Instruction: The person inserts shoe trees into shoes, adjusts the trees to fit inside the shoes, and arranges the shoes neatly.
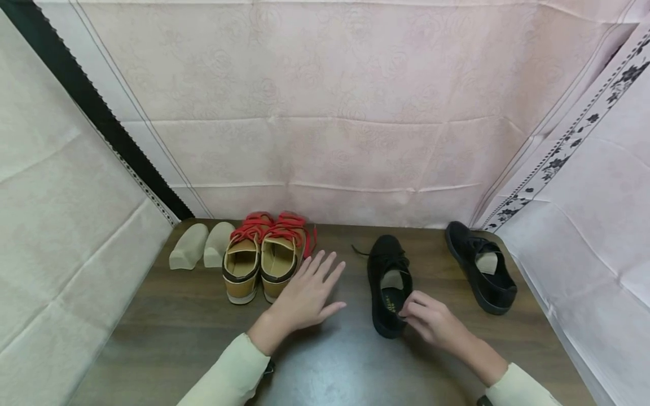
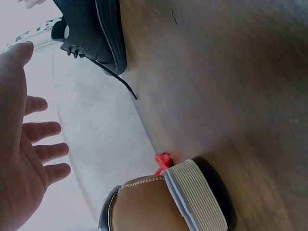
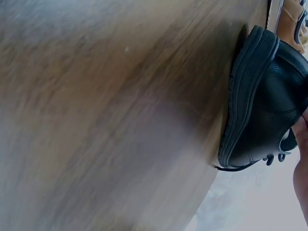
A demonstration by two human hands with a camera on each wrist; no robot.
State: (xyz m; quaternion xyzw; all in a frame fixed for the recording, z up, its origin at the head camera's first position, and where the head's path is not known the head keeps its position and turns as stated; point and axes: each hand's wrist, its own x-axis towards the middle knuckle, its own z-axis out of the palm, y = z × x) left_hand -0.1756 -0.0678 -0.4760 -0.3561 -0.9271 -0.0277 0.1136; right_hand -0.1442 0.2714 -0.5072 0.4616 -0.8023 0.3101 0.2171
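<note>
A black lace-up shoe (image 1: 376,293) stands on the brown tabletop with its toe pointing away and one lace end trailing left. Its opening holds a pale shoe insert (image 1: 392,280). With thumb and fingertips, my right hand (image 1: 431,321) pinches the shoe's collar near the heel, on the right side; the right wrist view shows these fingers at the rim of the black upper. My left hand (image 1: 304,296) hovers with fingers spread, touching nothing, between that shoe and a pair of tan shoes (image 1: 241,287) with red laces (image 1: 291,225).
Another black shoe (image 1: 464,262), also with a pale insert (image 1: 486,263) inside, stands at the right. Two loose cream shoe inserts (image 1: 189,248) lie at the back left. Pale cloth (image 1: 330,141) walls in the wooden tabletop (image 1: 152,327) at the back and both sides.
</note>
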